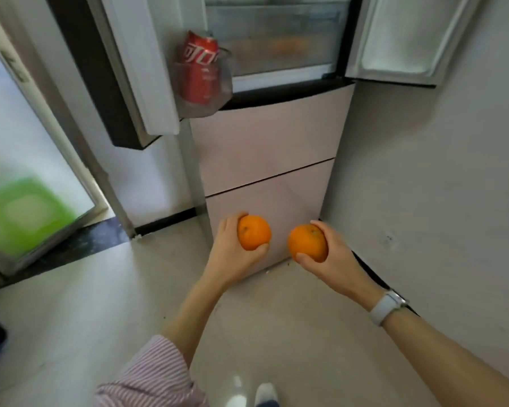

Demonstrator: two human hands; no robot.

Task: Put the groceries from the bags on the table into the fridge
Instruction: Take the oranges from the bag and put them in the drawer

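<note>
Orange fruit is held, one orange [253, 232] in the left hand [235, 248], another orange [306, 242] in the right hand [329, 254], fingers [306, 257] closed round each, ready for the open fridge [271, 136].

The two oranges, one [253, 232] beside the other [307, 242], were bright orange. The can [199, 72] in the door bin was red with white lettering. The fridge drawers [268, 148] were pale pink, edged by a black trim [285, 94]. The sleeve [156, 374] had thin purple and white stripes. The watch strap [384, 307] was light grey. A blurred shape [24, 212] behind the glass was green. The floor [100, 304] was beige, the wall [438, 171] pale grey.
</note>
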